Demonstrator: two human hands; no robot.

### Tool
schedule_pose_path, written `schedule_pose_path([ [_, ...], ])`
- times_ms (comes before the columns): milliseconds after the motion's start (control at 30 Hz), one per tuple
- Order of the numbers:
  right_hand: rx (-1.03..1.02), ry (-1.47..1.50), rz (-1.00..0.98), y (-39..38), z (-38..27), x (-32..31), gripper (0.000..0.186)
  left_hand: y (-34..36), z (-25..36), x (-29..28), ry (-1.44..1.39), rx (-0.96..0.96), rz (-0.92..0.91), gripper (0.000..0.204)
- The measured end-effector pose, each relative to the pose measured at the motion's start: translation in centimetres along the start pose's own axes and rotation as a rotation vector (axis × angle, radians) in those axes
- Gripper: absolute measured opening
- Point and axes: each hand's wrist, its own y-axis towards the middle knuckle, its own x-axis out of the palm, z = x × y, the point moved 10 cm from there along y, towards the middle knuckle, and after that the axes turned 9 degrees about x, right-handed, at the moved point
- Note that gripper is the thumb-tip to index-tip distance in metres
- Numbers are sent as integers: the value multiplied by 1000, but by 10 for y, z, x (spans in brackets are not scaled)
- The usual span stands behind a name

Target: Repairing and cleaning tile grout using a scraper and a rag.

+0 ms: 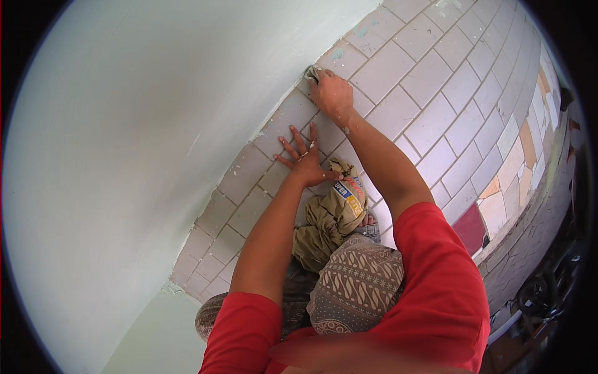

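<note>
Right hand [334,96] is curling round a small greyish wad [311,71], possibly a rag, and is pinching it at the seam where the tiled floor [389,71] is meeting the pale wall [156,124]. Left hand [305,163] is spreading its fingers over the tiles, seemingly bracing the reach.

Judgement on method: the seam is probably asking for steady fingertip pressure, with the wad following the edge in short strokes and its cleaner side turning outward. Knuckles should be staying off the wall; weight should be resting through the left palm.

Position: the wad is sitting under the right fingertips, beyond the left hand and well apart from it. A printed khaki cloth [336,206] is lying bunched nearer the body, left thumb apparently touching it; contact is hard to confirm.
</note>
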Motion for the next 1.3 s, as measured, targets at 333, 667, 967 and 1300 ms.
schedule_pose_path([
  [333,55,31,-28,-9,2,3,31,-1,1,-1,20,7,1,170],
  [667,-29,-10,-51,-17,-13,16,31,0,2,-1,22,-10,-15,169],
  [967,-58,-19,-63,-13,-11,10,32,-2,-1,1,10,-17,-19,169],
  [1300,10,-12,-23,1,9,-5,31,-5,4,-5,-17,-10,-11,164],
])
